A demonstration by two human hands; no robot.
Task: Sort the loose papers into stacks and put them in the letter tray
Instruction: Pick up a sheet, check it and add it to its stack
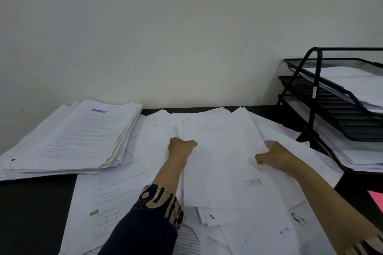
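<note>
Both hands, left hand (180, 147) and right hand (273, 154), pinching flat white sheet (219, 161) edges.

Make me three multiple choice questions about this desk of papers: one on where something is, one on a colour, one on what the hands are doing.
1. Where does the letter tray stand?
A. Far right
B. Far left
C. Under the hands

2. What colour is the stamp on the held sheets?
A. Red
B. Blue
C. Green

3. What are the hands doing?
A. Resting flat
B. Gripping the sheets' two sides
C. Writing

Answers: 1 A, the black rack sits at the right edge. 2 B, the print is blue. 3 B, the left hand and right hand clasp opposite edges.
</note>
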